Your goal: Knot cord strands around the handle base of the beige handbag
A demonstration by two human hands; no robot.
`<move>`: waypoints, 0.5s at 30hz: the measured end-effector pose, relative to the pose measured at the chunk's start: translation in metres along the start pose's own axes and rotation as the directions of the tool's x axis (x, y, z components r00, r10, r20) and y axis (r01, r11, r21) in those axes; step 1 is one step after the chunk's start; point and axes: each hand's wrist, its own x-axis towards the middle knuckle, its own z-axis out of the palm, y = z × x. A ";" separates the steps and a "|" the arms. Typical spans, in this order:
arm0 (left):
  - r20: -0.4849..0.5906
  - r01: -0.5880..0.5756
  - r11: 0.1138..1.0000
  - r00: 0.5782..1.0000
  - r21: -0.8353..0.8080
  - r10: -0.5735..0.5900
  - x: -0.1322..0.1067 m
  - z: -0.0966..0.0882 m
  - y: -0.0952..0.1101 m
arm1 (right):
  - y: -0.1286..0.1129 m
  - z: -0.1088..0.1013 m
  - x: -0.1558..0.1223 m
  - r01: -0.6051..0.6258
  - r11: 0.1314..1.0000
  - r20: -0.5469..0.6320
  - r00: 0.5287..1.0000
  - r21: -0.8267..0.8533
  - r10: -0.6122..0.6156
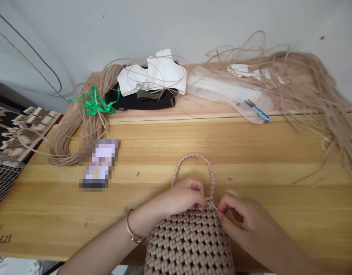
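A beige woven bag (190, 244) stands at the table's front edge, its openwork side facing me. From its top rises a braided loop handle (194, 155). At the handle's right foot, my left hand (190, 196) has its fingers curled in at the rim, closed on a strand there. Just to the right, my right hand (236, 214) pinches a thin beige cord (213, 206) between thumb and forefinger. That cord runs from the handle's base toward the right fingertips. The inside of the bag is hidden.
Thread snips (259, 110) with a blue handle lie on clear plastic. A tied cord bundle (64, 141) and a pixelated phone (100, 164) are at left. Loose cords (316, 84) spread at right. A black pouch (141, 100) lies under white paper (164, 72).
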 end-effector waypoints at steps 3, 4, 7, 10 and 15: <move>0.000 -0.092 0.993 0.996 0.072 0.092 0.003 0.000 -0.003 | 0.003 -0.003 0.001 0.011 0.999 0.018 1.000 0.034 -0.012; 0.006 -0.124 0.989 0.992 0.082 0.124 0.004 0.000 -0.004 | 0.004 -0.004 0.001 0.014 0.999 0.014 1.000 0.036 -0.015; 0.075 -0.195 0.980 0.979 0.038 0.192 0.008 0.001 -0.011 | 0.009 -0.005 0.001 0.027 0.999 0.005 1.000 0.022 -0.027; 0.125 -0.200 0.979 0.971 -0.040 0.204 0.010 0.001 -0.013 | 0.014 -0.006 0.001 0.023 0.999 0.023 0.999 0.031 -0.024; 0.078 -0.145 0.988 0.986 -0.054 0.149 0.011 0.003 -0.012 | 0.018 -0.007 0.004 -0.036 0.995 0.042 0.999 0.090 0.033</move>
